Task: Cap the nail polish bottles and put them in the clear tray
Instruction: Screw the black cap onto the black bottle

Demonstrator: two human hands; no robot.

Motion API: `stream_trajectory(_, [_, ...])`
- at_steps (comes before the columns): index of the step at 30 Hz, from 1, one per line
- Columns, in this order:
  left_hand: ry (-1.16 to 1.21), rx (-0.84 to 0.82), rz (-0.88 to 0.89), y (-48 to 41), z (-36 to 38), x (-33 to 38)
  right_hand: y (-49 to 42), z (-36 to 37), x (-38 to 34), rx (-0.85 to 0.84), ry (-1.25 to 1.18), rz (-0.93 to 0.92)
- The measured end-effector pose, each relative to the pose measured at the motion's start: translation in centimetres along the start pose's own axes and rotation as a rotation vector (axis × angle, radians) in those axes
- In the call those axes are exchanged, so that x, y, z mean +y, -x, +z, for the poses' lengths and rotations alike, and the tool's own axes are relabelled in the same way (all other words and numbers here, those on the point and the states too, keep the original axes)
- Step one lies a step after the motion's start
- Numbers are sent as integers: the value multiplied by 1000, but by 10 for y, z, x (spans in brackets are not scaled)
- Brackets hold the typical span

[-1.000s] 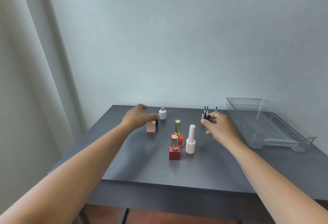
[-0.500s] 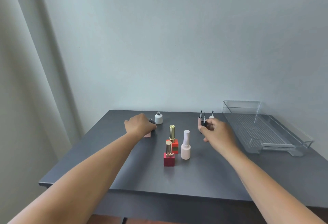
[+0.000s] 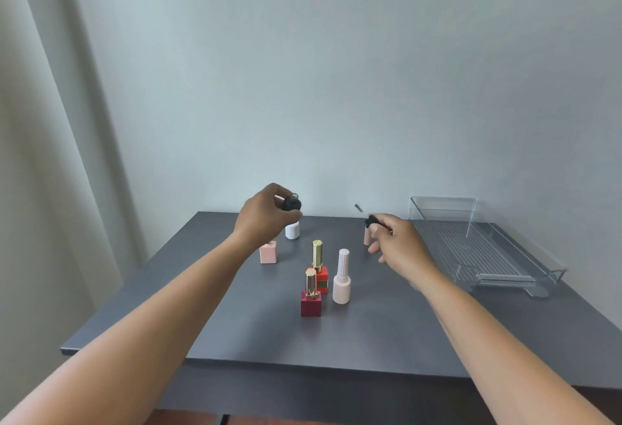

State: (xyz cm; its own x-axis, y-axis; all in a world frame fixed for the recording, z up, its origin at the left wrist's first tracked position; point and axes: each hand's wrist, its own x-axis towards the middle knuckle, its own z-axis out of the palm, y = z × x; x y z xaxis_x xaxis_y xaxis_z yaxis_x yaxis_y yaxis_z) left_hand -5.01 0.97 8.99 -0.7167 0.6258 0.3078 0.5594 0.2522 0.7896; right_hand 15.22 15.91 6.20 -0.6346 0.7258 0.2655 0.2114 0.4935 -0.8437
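Note:
My left hand (image 3: 261,216) holds a small black bottle (image 3: 291,203) lifted above the table's back left. My right hand (image 3: 397,246) grips a black brush cap (image 3: 370,220), its brush (image 3: 358,208) pointing up and left toward that bottle. On the table stand an uncapped pink square bottle (image 3: 268,252), an uncapped white bottle (image 3: 292,230), an orange-red bottle with a gold cap (image 3: 318,268), a dark red bottle with a rose-gold cap (image 3: 311,296) and a tall pale pink capped bottle (image 3: 342,278). A pink cap (image 3: 366,235) stands partly behind my right hand.
The clear tray (image 3: 484,249) lies on the right side of the dark grey table (image 3: 262,333), with nothing in it. A wall runs right behind the table and a curtain hangs at the left.
My left hand has lifted the black bottle off the table. My right hand has raised the black brush cap out of the group of caps and tilted it toward the bottle.

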Motion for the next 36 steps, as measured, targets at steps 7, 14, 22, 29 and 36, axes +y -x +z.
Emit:
stream_trajectory(7, [187, -96, 75, 30, -12, 22, 6, -4, -46, 72, -205, -125])
stream_trajectory(14, [201, -98, 81, 42, -14, 22, 18, -1, -66, 73, -197, -214])
stream_trajectory(22, [179, -104, 90, 46, -14, 21, 19, 5, -67, 49, -163, -210])
stream_trajectory(29, [139, -117, 122, 49, -12, 22, 20, 6, -68, 30, -123, -222])
stream_trajectory(36, [156, -94, 68, 51, -8, 21, 23, 3, -70, 31, -102, -236])
